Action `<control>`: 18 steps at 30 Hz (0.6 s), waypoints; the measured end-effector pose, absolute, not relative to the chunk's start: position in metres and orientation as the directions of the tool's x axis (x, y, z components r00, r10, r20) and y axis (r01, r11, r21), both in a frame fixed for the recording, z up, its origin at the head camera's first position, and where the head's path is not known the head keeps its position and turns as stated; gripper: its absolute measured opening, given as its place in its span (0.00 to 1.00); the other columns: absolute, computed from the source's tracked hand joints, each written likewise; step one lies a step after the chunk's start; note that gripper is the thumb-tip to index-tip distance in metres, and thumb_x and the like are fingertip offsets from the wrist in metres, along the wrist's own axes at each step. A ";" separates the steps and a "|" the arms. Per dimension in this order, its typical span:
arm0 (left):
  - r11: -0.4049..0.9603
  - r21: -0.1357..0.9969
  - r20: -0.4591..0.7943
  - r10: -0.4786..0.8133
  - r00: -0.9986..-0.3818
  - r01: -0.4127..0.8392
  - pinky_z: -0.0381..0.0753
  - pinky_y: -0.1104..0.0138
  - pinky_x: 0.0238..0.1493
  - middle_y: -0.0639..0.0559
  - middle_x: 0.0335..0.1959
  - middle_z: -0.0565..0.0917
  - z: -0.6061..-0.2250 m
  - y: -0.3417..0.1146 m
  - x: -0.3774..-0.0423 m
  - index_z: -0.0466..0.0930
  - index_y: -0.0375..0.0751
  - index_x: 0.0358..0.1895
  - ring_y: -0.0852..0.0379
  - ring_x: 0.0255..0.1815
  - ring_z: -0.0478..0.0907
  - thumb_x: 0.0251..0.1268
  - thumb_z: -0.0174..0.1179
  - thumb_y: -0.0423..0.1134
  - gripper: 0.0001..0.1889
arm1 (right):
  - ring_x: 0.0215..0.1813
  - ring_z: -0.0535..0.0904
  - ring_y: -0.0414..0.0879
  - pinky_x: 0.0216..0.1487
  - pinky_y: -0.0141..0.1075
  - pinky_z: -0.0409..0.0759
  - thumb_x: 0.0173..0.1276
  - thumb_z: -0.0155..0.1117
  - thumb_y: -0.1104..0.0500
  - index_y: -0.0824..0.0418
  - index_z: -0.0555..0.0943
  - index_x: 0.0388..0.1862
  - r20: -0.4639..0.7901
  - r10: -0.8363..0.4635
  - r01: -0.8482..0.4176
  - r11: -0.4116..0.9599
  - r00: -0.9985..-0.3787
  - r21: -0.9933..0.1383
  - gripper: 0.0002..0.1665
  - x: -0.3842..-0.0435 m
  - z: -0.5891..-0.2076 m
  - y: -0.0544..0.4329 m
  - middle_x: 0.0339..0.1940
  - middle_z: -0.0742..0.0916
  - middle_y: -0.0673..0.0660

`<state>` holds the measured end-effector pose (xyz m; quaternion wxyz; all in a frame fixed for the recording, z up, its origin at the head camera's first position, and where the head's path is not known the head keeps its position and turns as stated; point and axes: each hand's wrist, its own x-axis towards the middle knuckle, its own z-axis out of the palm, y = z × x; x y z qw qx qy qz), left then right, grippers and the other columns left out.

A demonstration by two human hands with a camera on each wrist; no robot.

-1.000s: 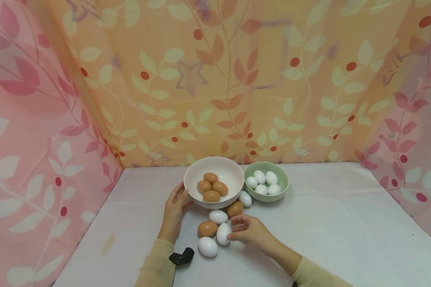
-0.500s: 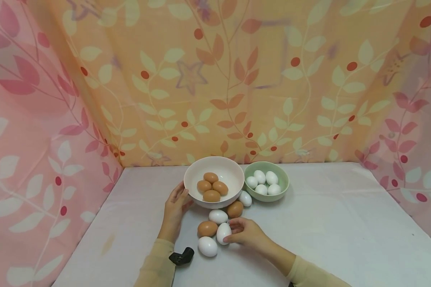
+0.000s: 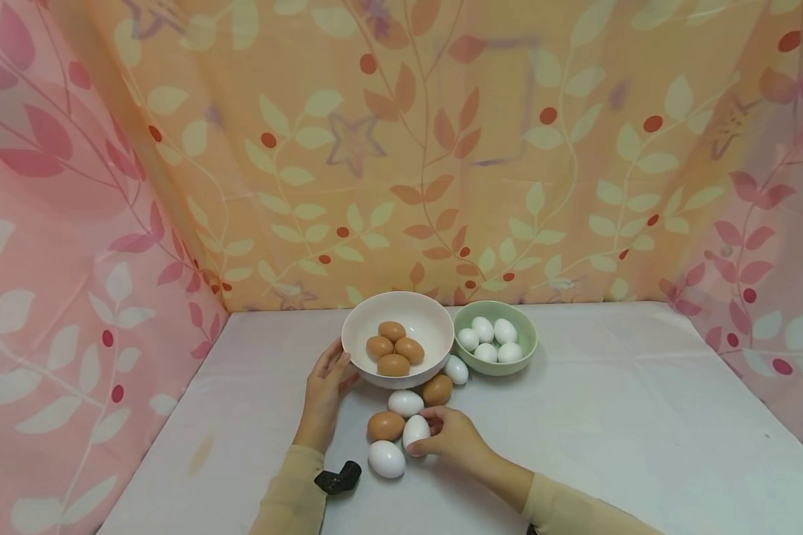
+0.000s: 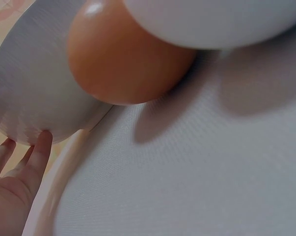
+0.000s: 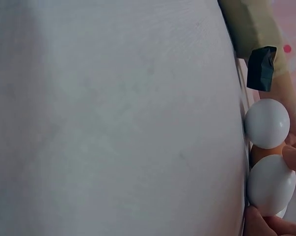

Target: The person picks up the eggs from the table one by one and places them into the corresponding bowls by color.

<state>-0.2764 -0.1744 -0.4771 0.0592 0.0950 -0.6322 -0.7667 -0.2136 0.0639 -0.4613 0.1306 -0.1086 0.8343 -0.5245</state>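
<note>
My left hand (image 3: 324, 394) rests its fingers against the left side of a large white bowl (image 3: 435, 327), which holds several brown eggs (image 3: 393, 365). In the left wrist view, the fingertips (image 4: 44, 137) touch the bowl's outer wall (image 4: 35, 83). With thumb and fingers, my right hand (image 3: 458, 440) pinches a white egg (image 3: 415, 434) that stands among loose ones on the table. Around it lie a brown egg (image 3: 385, 426), a white egg (image 3: 387, 459) and another white egg (image 3: 405, 403). The right wrist view shows the pinched egg (image 5: 271, 184) between thumb and fingers.
A green bowl (image 3: 531, 345) with several white eggs stands right of the large bowl. In front of the bowls lie a brown egg (image 3: 437, 389) and a white egg (image 3: 456, 369). A patterned curtain (image 3: 442, 148) rises behind the white table (image 3: 629, 416).
My right hand has moved left to the white egg, and its thumb and fingers have closed around it. The left hand stays at the large bowl.
</note>
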 end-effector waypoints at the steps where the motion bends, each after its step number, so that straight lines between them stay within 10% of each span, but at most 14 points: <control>1: -0.196 0.980 -0.073 -0.212 -0.975 -0.030 0.80 0.57 0.64 0.49 0.76 0.66 -0.477 -0.174 -0.276 0.64 0.51 0.75 0.53 0.66 0.74 0.73 0.58 0.49 0.30 | 0.40 0.79 0.42 0.37 0.30 0.78 0.48 0.81 0.60 0.73 0.79 0.55 -0.104 -0.315 -0.045 0.433 -0.943 -0.900 0.36 -0.213 -0.461 0.063 0.37 0.86 0.55; 18: -0.203 0.979 -0.076 -0.209 -0.975 -0.033 0.80 0.59 0.64 0.51 0.76 0.67 -0.476 -0.174 -0.277 0.64 0.52 0.74 0.53 0.66 0.74 0.73 0.58 0.48 0.29 | 0.39 0.78 0.42 0.37 0.31 0.77 0.47 0.82 0.58 0.69 0.80 0.51 -0.113 -0.326 -0.054 0.465 -0.939 -0.884 0.33 -0.217 -0.463 0.062 0.36 0.85 0.53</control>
